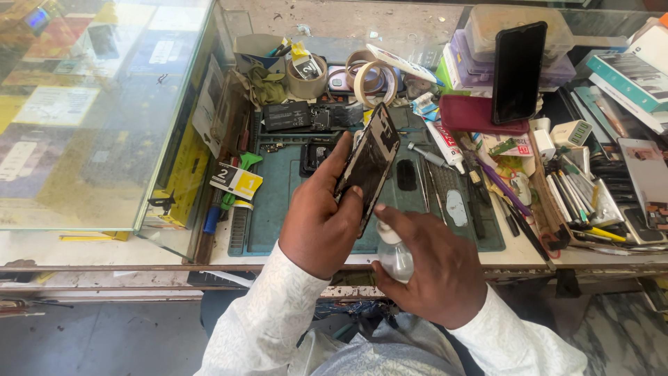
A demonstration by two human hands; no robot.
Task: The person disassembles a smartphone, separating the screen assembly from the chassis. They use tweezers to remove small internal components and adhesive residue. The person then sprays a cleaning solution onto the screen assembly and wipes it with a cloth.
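My left hand (319,217) grips a dark, opened phone body (369,159) by its lower end and tilts it up over the green work mat (278,188). My right hand (435,268) is wrapped around a small clear squeeze bottle (395,256); its white nozzle points up toward the phone's lower edge, and my index finger rests on top of the nozzle. Both hands hover at the near edge of the bench. A black battery and other dark phone parts (287,115) lie at the back of the mat.
A glass display case (104,111) fills the left. Tape rolls (374,82) and a cup of tools sit at the back. A black phone (518,69) leans upright on plastic boxes (487,42). Tweezers, pens, a white charger (570,132) and a glue tube (445,145) crowd the right.
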